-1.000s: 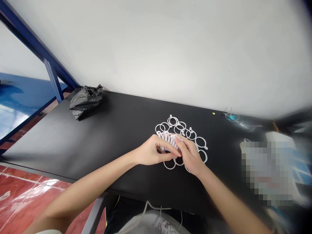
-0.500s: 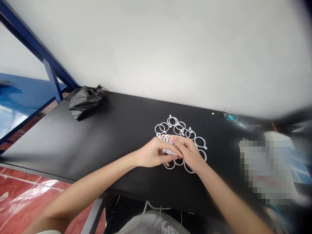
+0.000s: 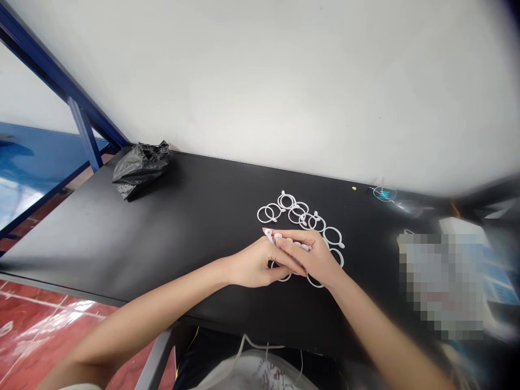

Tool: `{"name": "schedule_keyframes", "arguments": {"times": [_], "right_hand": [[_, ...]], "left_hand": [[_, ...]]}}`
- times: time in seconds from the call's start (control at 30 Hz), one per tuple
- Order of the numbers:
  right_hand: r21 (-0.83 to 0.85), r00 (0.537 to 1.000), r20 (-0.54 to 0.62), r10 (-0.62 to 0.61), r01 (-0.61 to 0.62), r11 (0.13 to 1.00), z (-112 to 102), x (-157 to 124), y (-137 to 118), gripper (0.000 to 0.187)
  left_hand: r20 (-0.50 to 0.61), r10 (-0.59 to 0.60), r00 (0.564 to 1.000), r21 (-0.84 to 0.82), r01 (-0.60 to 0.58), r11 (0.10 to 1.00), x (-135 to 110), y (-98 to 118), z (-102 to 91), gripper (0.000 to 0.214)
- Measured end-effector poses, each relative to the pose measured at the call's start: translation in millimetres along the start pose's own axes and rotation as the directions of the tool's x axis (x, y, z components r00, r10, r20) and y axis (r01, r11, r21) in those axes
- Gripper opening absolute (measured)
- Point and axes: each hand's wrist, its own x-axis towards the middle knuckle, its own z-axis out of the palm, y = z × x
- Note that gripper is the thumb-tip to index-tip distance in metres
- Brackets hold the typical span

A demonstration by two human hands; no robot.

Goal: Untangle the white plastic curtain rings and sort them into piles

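My left hand [image 3: 252,264] and my right hand [image 3: 317,255] meet over the black table, closed around a row of white plastic curtain rings [image 3: 278,237]. Small eyelets of the held rings poke out above the fingers; most of their hoops are hidden. The right fingers lie across the top of the row, while the left thumb and fingers grip from the near side. Several loose white curtain rings [image 3: 340,246] lie flat on the table, some overlapping, behind and to the right of my hands. Other loose rings show partly beneath my hands.
A crumpled black plastic bag [image 3: 140,169] rests at the table's back left, near a blue metal frame [image 3: 84,132]. Clear wrapping with blue print [image 3: 384,194] lies by the white wall [image 3: 244,81]. A blurred-out package [image 3: 442,281] stands at the right.
My right hand has shifted left over the held rings and covers more of them. Fewer eyelets show between my hands. The loose rings stay in place.
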Motion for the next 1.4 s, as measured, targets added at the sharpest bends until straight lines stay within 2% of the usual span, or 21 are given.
{"name": "schedule_keyframes", "arguments": {"times": [0.2, 0.27, 0.33, 0.4, 0.47, 0.57, 0.63, 0.7, 0.83, 0.97, 1.1, 1.3, 1.4], "right_hand": [[-0.02, 0.997, -0.061, -0.049, 0.048, 0.999, 2.4, -1.0, -2.0, 0.027], [-0.003, 0.998, -0.055, -0.031, 0.031, 1.0, 1.4, -1.2, -3.1, 0.028], [0.077, 0.999, -0.026, 0.022, -0.02, 0.997, -1.2, -1.0, -4.3, 0.034], [0.209, 0.998, 0.03, 0.06, -0.065, 0.976, -5.4, -0.4, -5.6, 0.044], [0.31, 0.991, 0.125, 0.04, -0.077, 0.947, -10.4, 0.5, -6.8, 0.055], [0.353, 0.966, 0.258, -0.004, -0.09, 0.931, -15.7, 1.8, -8.0, 0.068], [0.372, 0.959, 0.282, 0.016, -0.124, 0.92, -16.1, 2.0, -8.3, 0.068], [0.404, 0.956, 0.286, 0.06, -0.177, 0.897, -14.3, 1.7, -7.9, 0.063], [0.462, 0.947, 0.304, 0.105, -0.243, 0.853, -8.1, 0.2, -4.5, 0.062], [0.551, 0.967, 0.231, 0.11, -0.223, 0.804, -1.4, -0.9, -0.6, 0.068], [0.58, 0.977, 0.128, 0.171, -0.214, 0.786, 4.7, -1.3, -2.4, 0.068], [0.528, 0.979, -0.025, 0.204, -0.16, 0.834, 11.5, -0.3, -1.9, 0.062], [0.493, 0.982, -0.082, 0.17, -0.108, 0.863, 12.8, -0.2, 1.2, 0.057]], "left_hand": [[0.017, -0.045, 0.999, -0.058, 0.045, 0.997, -0.1, 1.5, -2.2, 0.028], [0.021, -0.058, 0.998, -0.078, 0.06, 0.995, -0.2, 1.7, -2.5, 0.026], [0.039, -0.083, 0.996, -0.166, 0.088, 0.982, -0.6, 2.6, -4.0, 0.023], [0.053, -0.094, 0.994, -0.346, 0.107, 0.932, -1.4, 4.0, -7.9, 0.017], [0.053, -0.102, 0.993, -0.536, 0.114, 0.836, -2.7, 5.6, -13.5, 0.012], [0.081, -0.135, 0.987, -0.715, 0.152, 0.683, -4.9, 5.6, -21.3, 0.008], [0.111, -0.154, 0.982, -0.766, 0.184, 0.617, -5.8, 2.9, -23.8, 0.012], [0.113, -0.158, 0.981, -0.788, 0.186, 0.588, -5.8, -1.4, -23.7, 0.013], [0.065, -0.182, 0.981, -0.825, 0.156, 0.544, -3.6, -8.9, -20.3, 0.019], [-0.011, -0.24, 0.971, -0.86, 0.113, 0.498, -0.5, -9.9, -18.2, 0.029], [-0.081, -0.283, 0.956, -0.833, 0.091, 0.546, 1.3, -4.7, -18.1, 0.033], [-0.213, -0.416, 0.884, -0.682, 0.17, 0.711, 2.9, 1.9, -13.9, 0.035], [-0.32, -0.382, 0.867, -0.517, 0.178, 0.837, 3.0, -1.0, -12.7, 0.03]]}}
